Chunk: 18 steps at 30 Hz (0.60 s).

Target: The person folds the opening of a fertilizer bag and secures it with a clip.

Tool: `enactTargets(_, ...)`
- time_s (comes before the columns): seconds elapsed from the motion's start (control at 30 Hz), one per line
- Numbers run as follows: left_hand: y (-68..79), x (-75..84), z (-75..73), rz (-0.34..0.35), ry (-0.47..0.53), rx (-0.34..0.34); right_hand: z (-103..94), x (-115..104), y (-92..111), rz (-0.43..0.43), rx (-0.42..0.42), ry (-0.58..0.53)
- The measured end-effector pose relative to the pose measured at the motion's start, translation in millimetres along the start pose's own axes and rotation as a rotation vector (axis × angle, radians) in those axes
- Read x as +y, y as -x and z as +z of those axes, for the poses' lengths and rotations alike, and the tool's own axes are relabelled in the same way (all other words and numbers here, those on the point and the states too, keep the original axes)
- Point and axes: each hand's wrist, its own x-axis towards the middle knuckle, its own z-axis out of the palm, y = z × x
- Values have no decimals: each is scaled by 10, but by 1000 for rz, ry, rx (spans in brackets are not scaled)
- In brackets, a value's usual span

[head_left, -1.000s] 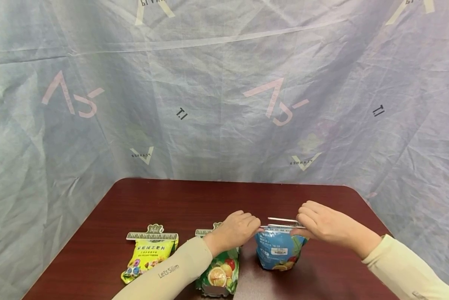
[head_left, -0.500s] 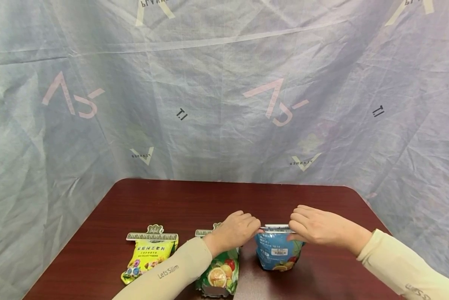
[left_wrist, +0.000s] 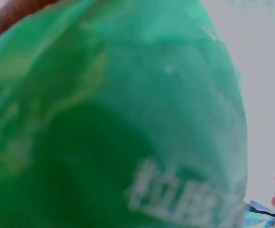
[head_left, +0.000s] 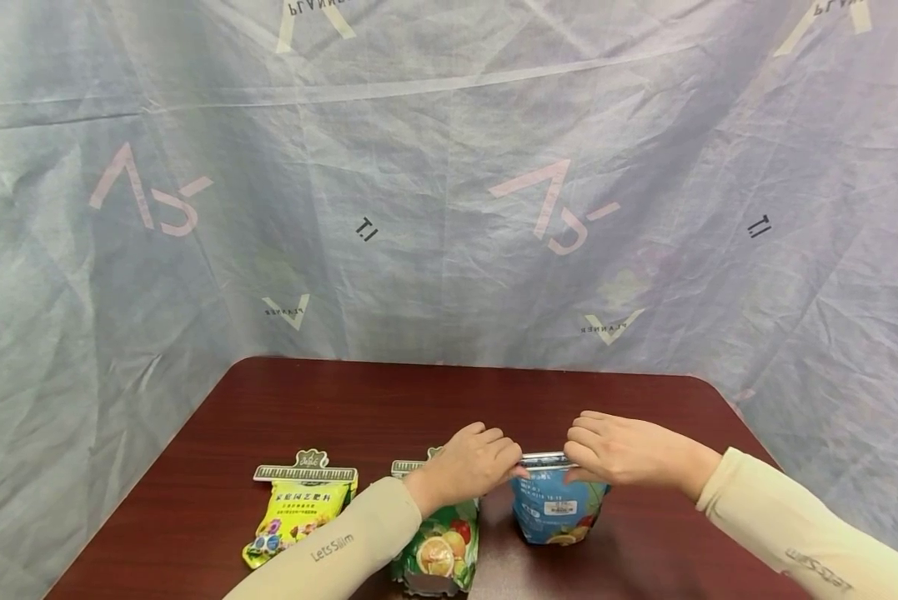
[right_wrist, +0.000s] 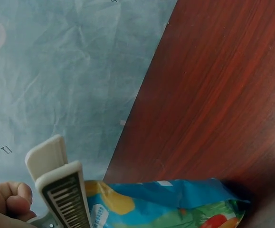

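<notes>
A blue plastic bag (head_left: 549,504) with fruit pictures stands on the table. My left hand (head_left: 469,468) pinches the left end of its top edge. At the top right of the bag my right hand (head_left: 619,450) grips a bag clip, and its two bars (head_left: 544,458) lie along the bag's top. The right wrist view shows the ends of the white clip (right_wrist: 66,192) a little apart beside the bag's mouth; whether it clamps there I cannot tell. A green bag (left_wrist: 128,109) fills most of the left wrist view, hiding much of the left hand.
Left of the hands lies a yellow bag (head_left: 298,508) with a clip (head_left: 306,472) across its top. Below my left forearm is the green fruit bag (head_left: 441,550), also clipped (head_left: 411,467). A grey curtain (head_left: 418,208) hangs behind the dark red table (head_left: 388,400).
My right hand has moved left with the clip. The clip's bars, spread apart earlier, now lie closer together at the bag's top. My left hand has stayed put.
</notes>
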Motion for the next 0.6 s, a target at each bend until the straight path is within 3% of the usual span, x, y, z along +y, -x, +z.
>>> enactTargets(0.23,-15,-13,-14,6,-43,-22,36,19,27,0,-6,-14)
enactTargets(0.6,-5,-8,5,-64,-71,33,91,37,9,47,-6,-55)
